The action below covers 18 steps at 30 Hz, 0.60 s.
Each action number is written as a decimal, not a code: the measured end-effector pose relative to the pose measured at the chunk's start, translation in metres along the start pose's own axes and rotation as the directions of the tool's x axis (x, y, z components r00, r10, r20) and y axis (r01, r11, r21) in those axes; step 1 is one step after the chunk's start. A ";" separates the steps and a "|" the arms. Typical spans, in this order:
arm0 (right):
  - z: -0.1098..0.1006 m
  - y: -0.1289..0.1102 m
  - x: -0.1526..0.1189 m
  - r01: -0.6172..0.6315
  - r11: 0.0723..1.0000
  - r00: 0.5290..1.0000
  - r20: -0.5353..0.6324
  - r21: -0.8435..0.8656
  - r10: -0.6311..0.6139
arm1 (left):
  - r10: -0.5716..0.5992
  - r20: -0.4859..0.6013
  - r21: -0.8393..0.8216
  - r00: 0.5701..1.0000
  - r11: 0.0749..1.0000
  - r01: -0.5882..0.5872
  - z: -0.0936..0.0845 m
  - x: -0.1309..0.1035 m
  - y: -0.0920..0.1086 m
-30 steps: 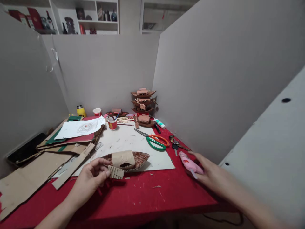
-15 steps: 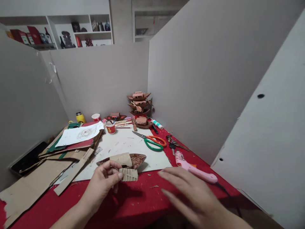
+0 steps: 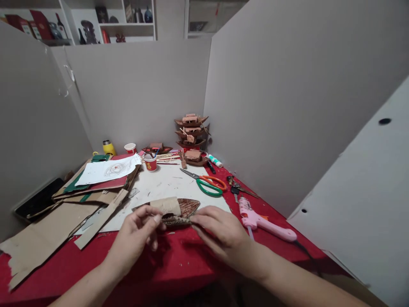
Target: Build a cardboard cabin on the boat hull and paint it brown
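A small corrugated cardboard piece (image 3: pixel 177 220) is pinched at its left end by my left hand (image 3: pixel 142 228). At its other end, the fingers of my right hand (image 3: pixel 220 234) close on it too. The piece is seen nearly edge-on, in front of a model boat (image 3: pixel 190 207). This boat has a brown textured hull and a curved tan cardboard cover (image 3: pixel 166 206) over its middle. It rests near the front edge of the white sheet (image 3: pixel 162 181), and my fingers partly hide its near side.
Scissors (image 3: pixel 207 183) lie behind the boat, and a pink glue gun (image 3: pixel 268 226) is at the right. Cardboard sheets (image 3: pixel 64 221) cover the left side. Finished model boats (image 3: pixel 191 132) are stacked at the back, near a red paper cup (image 3: pixel 150 164). Grey panels (image 3: pixel 134 94) enclose the table.
My right hand has moved left and taken hold of the cardboard piece's right end. The piece has tilted from showing its ribbed face to nearly edge-on. The camera view has shifted a little.
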State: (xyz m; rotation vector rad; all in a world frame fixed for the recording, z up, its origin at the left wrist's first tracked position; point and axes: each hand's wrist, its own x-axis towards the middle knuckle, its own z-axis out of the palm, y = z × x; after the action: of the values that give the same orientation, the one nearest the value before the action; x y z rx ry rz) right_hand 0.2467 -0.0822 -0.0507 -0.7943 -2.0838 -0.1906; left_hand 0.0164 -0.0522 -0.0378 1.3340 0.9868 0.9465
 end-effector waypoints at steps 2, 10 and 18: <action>0.003 0.005 0.006 -0.123 0.989 0.992 0.037 0.083 0.120 | 0.077 -0.088 0.065 0.993 0.995 -0.072 -0.008 0.002 0.003; 0.022 0.018 0.023 -0.113 0.988 0.984 0.151 0.108 0.096 | 0.112 -0.160 0.205 0.981 0.976 -0.078 -0.020 0.003 -0.001; 0.029 0.027 0.024 -0.156 0.977 0.968 0.220 0.146 0.122 | -0.014 -0.052 0.122 0.999 0.992 0.021 -0.019 0.011 -0.010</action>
State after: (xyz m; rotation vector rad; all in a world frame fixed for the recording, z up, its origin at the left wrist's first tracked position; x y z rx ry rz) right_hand 0.2329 -0.0376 -0.0538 -0.8889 -2.1962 0.1450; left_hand 0.0018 -0.0363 -0.0477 1.4067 1.1087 0.9226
